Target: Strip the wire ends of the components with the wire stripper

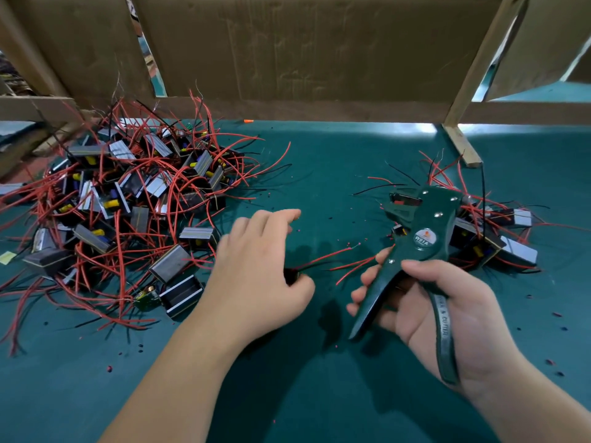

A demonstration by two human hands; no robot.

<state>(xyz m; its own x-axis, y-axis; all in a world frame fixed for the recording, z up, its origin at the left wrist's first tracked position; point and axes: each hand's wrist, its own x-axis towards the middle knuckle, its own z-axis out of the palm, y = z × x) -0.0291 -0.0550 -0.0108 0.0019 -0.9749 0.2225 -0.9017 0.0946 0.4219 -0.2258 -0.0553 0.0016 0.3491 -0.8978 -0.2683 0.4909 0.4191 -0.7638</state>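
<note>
Curled round both handles of the wire stripper (pixel 422 238), the right hand (pixel 447 311) held the tool with its handles spread apart, unsqueezed, and its head pointing up and to the left, away from the person. The left hand (pixel 256 266) lay over a small black component (pixel 291 276) on the green table (pixel 319 171), thumb against it; whether the fingers underneath gripped it could not be told. From that component the red wires (pixel 323 255) ran rightward, their free ends lying just beside the right hand's fingers and below the tool's head, not in its mouth. The wire ends apparently had to be brought up into the head. A big pile (pixel 128 199) lay to the left, a smaller pile (pixel 499 231) behind the tool.
</note>
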